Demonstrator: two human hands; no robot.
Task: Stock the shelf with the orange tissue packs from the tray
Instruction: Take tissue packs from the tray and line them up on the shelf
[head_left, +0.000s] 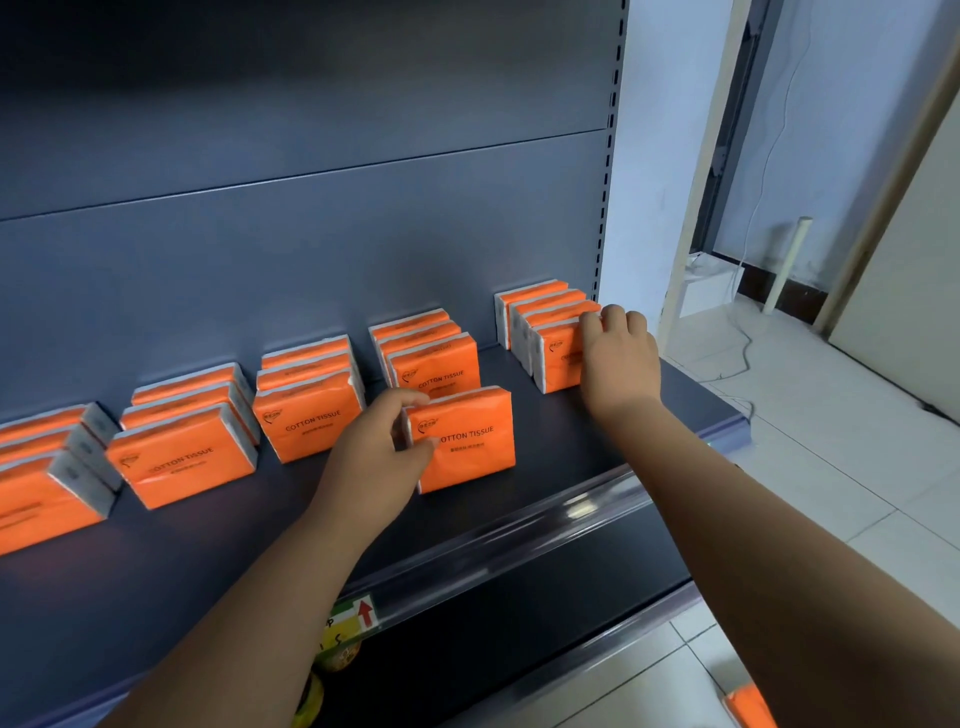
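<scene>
While the left hand (376, 452) pinches the left edge of a tissue pack (467, 441) standing on the shelf (561, 467), the right hand (618, 358) curls its fingers over a second pack (558, 358). That one fronts the rightmost row.

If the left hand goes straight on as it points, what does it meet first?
Likely the front stocked pack directly behind the loose pack that the left hand pinches; depth is unclear.

Light: soft, brighter at right; upper back panel (260, 78) was dim.
Glare: streaked the clear price rail (576, 506).
Edges: bowed, slightly soft.
</scene>
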